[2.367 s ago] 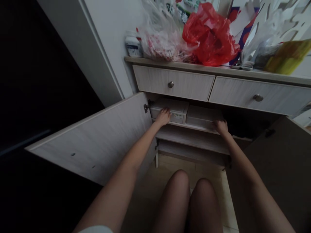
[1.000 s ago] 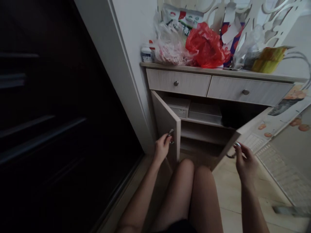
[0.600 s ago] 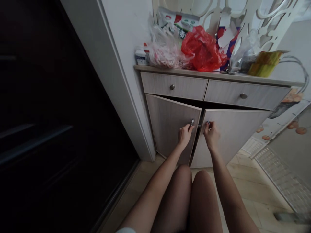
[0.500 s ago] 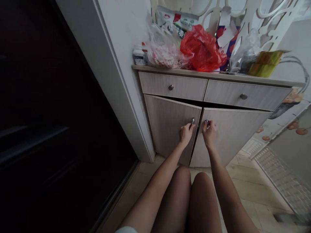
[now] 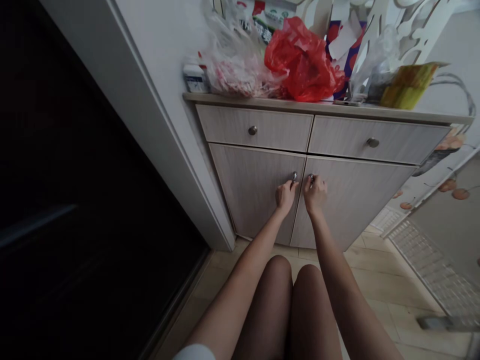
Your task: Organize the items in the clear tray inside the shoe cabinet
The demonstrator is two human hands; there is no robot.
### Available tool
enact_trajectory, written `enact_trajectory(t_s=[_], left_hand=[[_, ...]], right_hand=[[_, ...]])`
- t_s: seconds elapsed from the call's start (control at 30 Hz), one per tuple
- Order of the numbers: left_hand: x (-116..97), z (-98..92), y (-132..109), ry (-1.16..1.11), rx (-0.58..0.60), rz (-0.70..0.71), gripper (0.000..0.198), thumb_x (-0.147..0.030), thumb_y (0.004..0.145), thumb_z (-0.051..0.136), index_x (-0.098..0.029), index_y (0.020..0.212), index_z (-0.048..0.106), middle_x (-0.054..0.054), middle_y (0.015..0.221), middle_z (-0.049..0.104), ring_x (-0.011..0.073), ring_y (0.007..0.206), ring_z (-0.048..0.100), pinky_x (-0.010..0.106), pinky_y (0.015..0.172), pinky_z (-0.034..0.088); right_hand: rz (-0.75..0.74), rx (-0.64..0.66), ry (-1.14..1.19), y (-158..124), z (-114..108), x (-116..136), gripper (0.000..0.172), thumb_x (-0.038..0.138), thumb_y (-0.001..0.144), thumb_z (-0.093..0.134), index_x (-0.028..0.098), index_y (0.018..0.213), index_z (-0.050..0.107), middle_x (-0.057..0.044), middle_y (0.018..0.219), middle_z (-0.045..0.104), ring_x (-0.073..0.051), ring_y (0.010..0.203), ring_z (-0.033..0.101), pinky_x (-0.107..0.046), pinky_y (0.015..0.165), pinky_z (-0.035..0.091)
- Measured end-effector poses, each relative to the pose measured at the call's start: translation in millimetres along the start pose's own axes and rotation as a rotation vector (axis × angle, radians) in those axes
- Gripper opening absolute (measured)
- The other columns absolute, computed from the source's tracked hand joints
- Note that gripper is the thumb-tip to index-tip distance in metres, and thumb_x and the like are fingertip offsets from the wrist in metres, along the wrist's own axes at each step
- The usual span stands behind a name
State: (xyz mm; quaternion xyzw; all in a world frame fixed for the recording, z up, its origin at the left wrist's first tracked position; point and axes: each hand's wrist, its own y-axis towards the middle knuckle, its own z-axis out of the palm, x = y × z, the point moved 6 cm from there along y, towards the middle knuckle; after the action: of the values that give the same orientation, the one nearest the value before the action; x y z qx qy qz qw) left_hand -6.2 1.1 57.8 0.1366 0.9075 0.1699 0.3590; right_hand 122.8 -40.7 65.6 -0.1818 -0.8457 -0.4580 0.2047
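A low wooden cabinet stands in front of me with its two doors closed flush. My left hand [image 5: 285,195] pinches the small metal knob [image 5: 294,176] of the left door [image 5: 255,192]. My right hand [image 5: 315,193] grips the knob [image 5: 311,177] of the right door [image 5: 356,200]. Both hands meet at the seam between the doors. Two drawers [image 5: 258,129] above the doors are closed. My knees show at the bottom of the view.
The cabinet top [image 5: 322,106] carries a red plastic bag [image 5: 303,62], a clear bag [image 5: 236,70], a small white jar [image 5: 195,79] and a yellow-green pack [image 5: 407,87]. A white door frame [image 5: 157,130] and a dark opening lie to the left. Tiled floor [image 5: 378,280] extends to the right.
Both cabinet doors, wide open earlier with white boxes showing on a shelf, have swung fully closed. My hands went from the boxes to the knobs and moved together.
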Motion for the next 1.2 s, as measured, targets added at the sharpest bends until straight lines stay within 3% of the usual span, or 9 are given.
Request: enact_trajectory(t_s=[0.6,0.87,1.0,1.07,1.13,1.2], left_hand=[[4,17.0,23,0.016,0.006,0.05,0.03,-0.034,0.101,0.051,-0.014,0.103,0.072,0.015,0.098,0.075,0.021,0.086,0.069,0.025,0.072,0.042],[3,18.2,24,-0.031,0.031,0.026,0.027,-0.032,0.1,0.052,-0.014,0.103,0.071,0.015,0.099,0.074,0.0205,0.088,0.068,0.026,0.076,0.043],[7,11.3,15,-0.227,0.083,-0.071,0.02,-0.031,0.097,0.057,-0.015,0.099,0.069,0.012,0.099,0.073,0.0187,0.095,0.067,0.024,0.082,0.044],[17,1.3,1,-0.289,0.072,-0.114,0.027,-0.035,0.1,0.05,-0.015,0.094,0.067,0.011,0.094,0.072,0.0171,0.09,0.068,0.024,0.08,0.046],[34,-10.8,-18,-0.301,0.075,-0.175,0.047,-0.045,0.103,0.035,-0.015,0.079,0.063,0.009,0.077,0.069,0.0169,0.075,0.066,0.025,0.071,0.046],[55,-21.3,-40,-0.31,0.125,-0.271,0.064,-0.06,0.101,0.025,-0.019,0.06,0.052,0.004,0.056,0.056,0.0163,0.057,0.058,0.025,0.06,0.043]], right_hand=[[0.042,0.052,-0.026,15,12,1,0.029,0.034,0.102,0.038,0.015,0.1,0.06,-0.012,0.087,0.065,-0.022,0.08,0.055,-0.029,0.068,0.032],[0.106,0.091,0.084,18,21,-1,0.033,0.036,0.101,0.035,0.013,0.105,0.057,-0.016,0.095,0.067,-0.023,0.085,0.058,-0.031,0.076,0.038],[0.14,0.113,0.271,8,8,-9,0.045,0.054,0.096,0.037,0.013,0.101,0.056,-0.019,0.1,0.066,-0.024,0.092,0.06,-0.033,0.08,0.043],[0.214,0.118,0.346,-6,-6,-24,0.055,0.068,0.09,0.037,0.015,0.092,0.054,-0.017,0.093,0.065,-0.024,0.089,0.06,-0.033,0.076,0.044],[0.325,0.234,0.413,-26,-15,-41,0.063,0.081,0.083,0.034,0.021,0.076,0.049,-0.008,0.072,0.058,-0.021,0.07,0.056,-0.03,0.062,0.042],[0.418,0.429,0.501,-46,-21,-53,0.066,0.09,0.077,0.03,0.026,0.063,0.037,0.001,0.053,0.041,-0.016,0.051,0.042,-0.027,0.049,0.032]])
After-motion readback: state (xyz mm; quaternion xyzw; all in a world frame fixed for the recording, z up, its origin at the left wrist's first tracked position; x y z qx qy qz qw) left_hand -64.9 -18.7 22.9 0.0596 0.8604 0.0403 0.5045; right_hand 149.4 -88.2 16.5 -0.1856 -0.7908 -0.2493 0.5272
